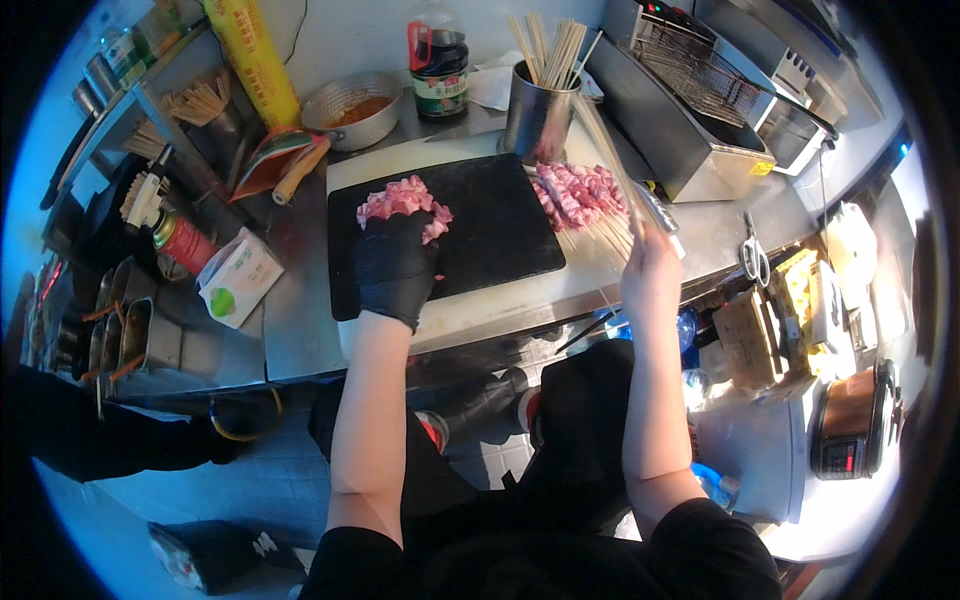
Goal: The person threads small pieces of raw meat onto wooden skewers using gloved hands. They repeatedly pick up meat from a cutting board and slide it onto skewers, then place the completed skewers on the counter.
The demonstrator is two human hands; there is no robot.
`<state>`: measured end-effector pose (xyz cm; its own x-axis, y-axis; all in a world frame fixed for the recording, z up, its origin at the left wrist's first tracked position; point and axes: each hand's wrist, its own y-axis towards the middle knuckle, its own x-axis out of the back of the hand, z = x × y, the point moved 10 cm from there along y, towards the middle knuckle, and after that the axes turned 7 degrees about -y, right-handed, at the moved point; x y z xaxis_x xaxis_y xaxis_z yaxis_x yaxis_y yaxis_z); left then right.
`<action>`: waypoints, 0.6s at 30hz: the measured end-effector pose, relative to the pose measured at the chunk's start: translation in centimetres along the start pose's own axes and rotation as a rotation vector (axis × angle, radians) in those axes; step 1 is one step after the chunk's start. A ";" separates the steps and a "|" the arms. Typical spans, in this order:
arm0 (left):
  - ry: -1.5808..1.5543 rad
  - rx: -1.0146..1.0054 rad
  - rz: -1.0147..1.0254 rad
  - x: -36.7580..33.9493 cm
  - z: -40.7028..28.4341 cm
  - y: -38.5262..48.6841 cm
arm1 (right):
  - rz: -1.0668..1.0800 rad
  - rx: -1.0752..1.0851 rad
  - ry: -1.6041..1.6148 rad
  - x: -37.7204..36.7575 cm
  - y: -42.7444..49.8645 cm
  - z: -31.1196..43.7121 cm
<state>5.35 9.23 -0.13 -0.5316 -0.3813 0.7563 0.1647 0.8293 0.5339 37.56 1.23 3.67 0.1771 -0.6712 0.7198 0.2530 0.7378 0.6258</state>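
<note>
My left hand, in a black glove, rests against a heap of raw meat pieces on a black cutting board; its fingertips are hidden, so its grip cannot be told. Bare, my right hand is closed around a few bamboo skewers that blur slantwise up towards a metal canister. More skewers stand upright in that canister. Between the black board and my right hand lies a pile of skewered raw meat on a white cutting board, its sticks pointing towards me.
Behind the boards stand a dented metal bowl with reddish seasoning and a bottle of dark sauce. A deep fryer and scissors are at right. At left are a tissue pack, a torch canister and metal containers.
</note>
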 end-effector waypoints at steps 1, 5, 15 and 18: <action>0.033 -0.022 -0.036 0.1 -0.4 0.1 | -0.132 0.041 0.001 1.5 -0.2 0.9; -0.224 0.062 0.015 0.1 0.5 0.4 | 0.148 -0.147 0.439 -0.5 -2.0 3.2; -1.127 0.326 0.058 0.6 3.4 1.1 | 0.650 -0.164 0.898 -4.9 -6.9 10.2; -1.141 0.270 0.111 0.7 2.8 1.2 | 0.594 -0.117 0.943 -4.7 -6.8 10.3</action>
<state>2.86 11.11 -0.01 -0.9837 0.1712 -0.0555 0.1487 0.9467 0.2856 25.16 0.12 -0.89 0.9368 -0.0365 0.3479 -0.0327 0.9811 0.1908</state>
